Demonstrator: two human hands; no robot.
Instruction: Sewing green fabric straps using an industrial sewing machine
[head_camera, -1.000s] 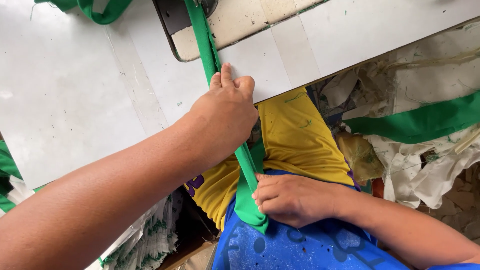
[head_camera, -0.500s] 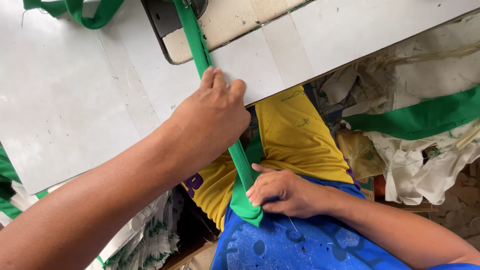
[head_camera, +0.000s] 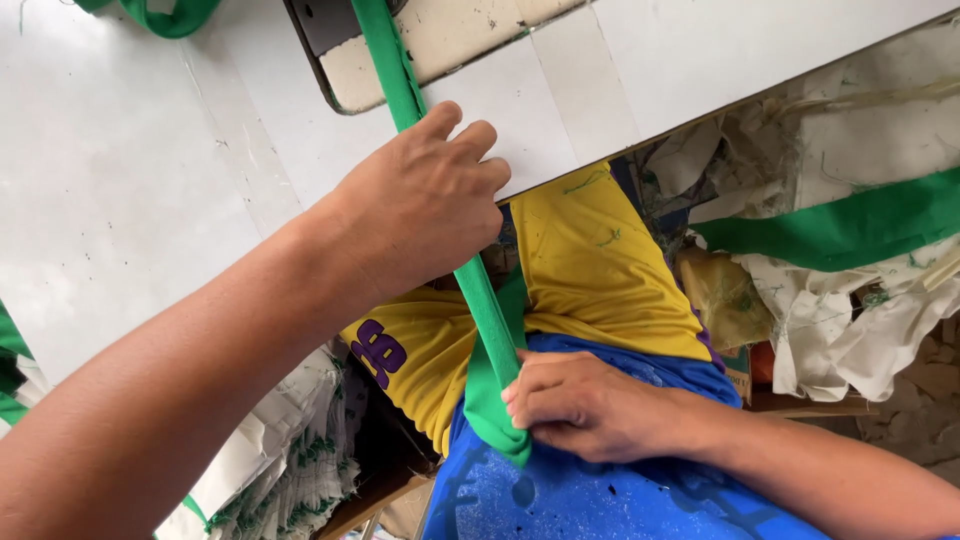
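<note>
We see a long green strip of cloth. It runs from the top of the white table, off the table's near edge, and down to the lap.

The left hand lies on the strip right at the table's edge. Its fingers are curled and close together, pressing the strip down on the table (we cannot tell if the thumb goes under it).

The right hand is below the table's edge, on the lap. Its fingers are bent and pinch the low end of the strip, where the cloth bunches up into a fold.

Under the table's edge we see yellow shorts and, nearer to us, a blue shirt. The strip lies over both.

At the far side of the table sits a cream plate, and the strip passes over it.

To the right of the table lies a pile of white scraps with another green strip on it.
</note>
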